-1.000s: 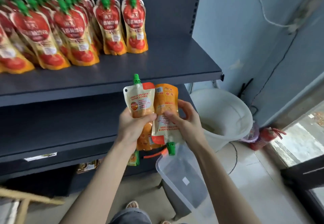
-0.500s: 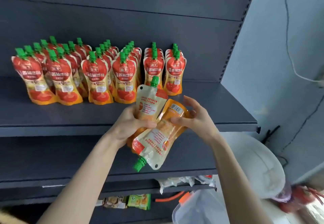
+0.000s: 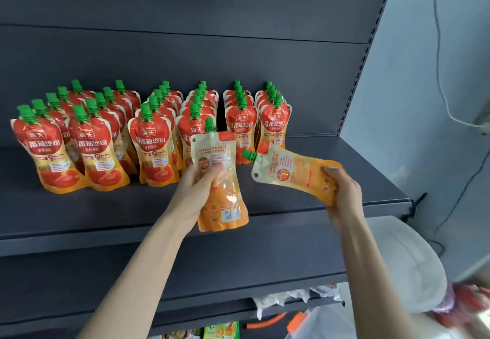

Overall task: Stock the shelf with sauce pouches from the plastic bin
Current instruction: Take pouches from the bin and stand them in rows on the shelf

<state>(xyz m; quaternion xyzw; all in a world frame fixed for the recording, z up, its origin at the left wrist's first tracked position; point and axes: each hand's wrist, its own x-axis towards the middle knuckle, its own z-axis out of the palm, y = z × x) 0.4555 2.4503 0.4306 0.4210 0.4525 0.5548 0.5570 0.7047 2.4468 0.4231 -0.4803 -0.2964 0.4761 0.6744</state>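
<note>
A: What's written on the pouches?

B: The stocked pouches at centre left read 海天 over 番茄沙司, red with green caps.

A: And the hands?

B: The left hand has its grip clamped on an upright pouch, back side out, barcode low. The right hand is closed on a tilted pouch, cap pointing left.

A: The surface?

B: A dark grey shelf; pale blue wall at right.
</note>
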